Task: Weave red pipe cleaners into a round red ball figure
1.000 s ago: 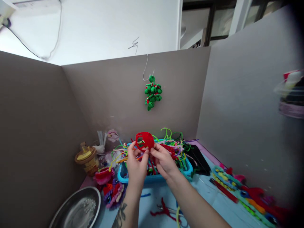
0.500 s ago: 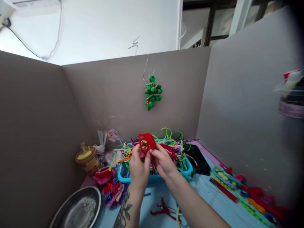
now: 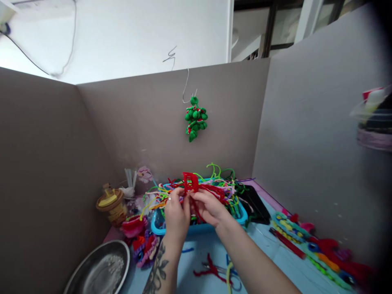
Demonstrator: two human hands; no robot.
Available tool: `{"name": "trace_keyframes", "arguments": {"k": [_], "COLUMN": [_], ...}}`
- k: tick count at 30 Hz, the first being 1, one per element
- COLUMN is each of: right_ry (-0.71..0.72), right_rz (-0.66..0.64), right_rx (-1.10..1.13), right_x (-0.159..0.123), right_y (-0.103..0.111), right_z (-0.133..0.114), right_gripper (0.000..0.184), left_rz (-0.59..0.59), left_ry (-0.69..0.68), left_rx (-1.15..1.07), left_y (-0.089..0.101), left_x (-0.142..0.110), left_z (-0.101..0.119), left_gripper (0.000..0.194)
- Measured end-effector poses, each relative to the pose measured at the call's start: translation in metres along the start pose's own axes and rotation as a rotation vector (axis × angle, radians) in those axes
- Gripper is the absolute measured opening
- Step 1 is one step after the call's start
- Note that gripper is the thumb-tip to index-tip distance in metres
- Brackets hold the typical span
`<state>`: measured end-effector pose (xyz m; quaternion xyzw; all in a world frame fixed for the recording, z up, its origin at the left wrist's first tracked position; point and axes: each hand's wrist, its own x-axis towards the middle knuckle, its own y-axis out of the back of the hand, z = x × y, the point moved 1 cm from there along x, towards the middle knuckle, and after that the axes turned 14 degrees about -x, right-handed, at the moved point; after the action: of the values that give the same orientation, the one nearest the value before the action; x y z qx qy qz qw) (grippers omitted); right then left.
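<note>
Both hands meet in front of a blue basket (image 3: 196, 229) heaped with coloured pipe cleaners (image 3: 228, 194). Between them stands a red pipe-cleaner piece (image 3: 191, 182), bent into a frame of loops, with loose red strands trailing below. My left hand (image 3: 177, 210) pinches its lower left side. The fingertips of my right hand (image 3: 210, 207) close on its lower right side. Beneath my forearms, scissors (image 3: 222, 270) lie on the blue tabletop, partly covered by a dark red twisted pipe cleaner (image 3: 210, 269).
A metal bowl (image 3: 99, 267) sits front left, near colourful pipe-cleaner pieces (image 3: 147, 247) and a lidded brown cup (image 3: 112, 204). A black tray (image 3: 255, 206), a red-handled tool (image 3: 288, 243) and a long colourful piece (image 3: 318, 253) lie right. A green ornament (image 3: 196, 118) hangs on the back panel.
The red piece has turned, so its loops now look narrower and more edge-on. My fingers have shifted slightly closer together at its base. The view has moved slightly.
</note>
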<state>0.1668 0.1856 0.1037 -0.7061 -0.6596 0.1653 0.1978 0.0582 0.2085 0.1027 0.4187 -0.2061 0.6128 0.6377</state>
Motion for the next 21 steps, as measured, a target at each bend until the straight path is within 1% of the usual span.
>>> {"name": "trace_keyframes", "arguments": {"k": [4,8,10,12,15,17,21], "right_ry": [-0.149,-0.204,-0.172,-0.111,-0.063,-0.066,-0.087], "right_rz": [-0.018,-0.081,-0.090,-0.073,-0.050,-0.013,0.070], "right_rx": [0.039,0.127,0.173,0.204,0.197,0.156,0.076], "right_x": [0.001,0.002,0.003,0.002,0.001,-0.001,-0.004], "right_y": [0.006,0.008,0.006,0.002,-0.003,-0.005,-0.007], "right_z": [0.002,0.004,0.006,0.007,0.009,0.009,0.009], "right_gripper": [0.013,0.011,0.012,0.015,0.019,0.021,0.022], "left_rz": [-0.014,-0.013,0.004,0.028,0.056,0.060,0.053], "left_ry": [-0.019,0.043,0.104,0.171,0.220,0.207,0.140], "left_rx": [0.007,-0.057,-0.121,-0.210,-0.296,-0.269,-0.146], "left_y": [0.001,0.000,-0.001,-0.002,-0.003,-0.003,-0.002], "left_x": [0.001,0.000,0.001,0.001,0.002,0.001,0.000], "left_z": [-0.003,-0.002,-0.001,0.000,0.000,-0.001,-0.002], "left_gripper": [0.013,0.014,0.014,0.015,0.018,0.017,0.015]}}
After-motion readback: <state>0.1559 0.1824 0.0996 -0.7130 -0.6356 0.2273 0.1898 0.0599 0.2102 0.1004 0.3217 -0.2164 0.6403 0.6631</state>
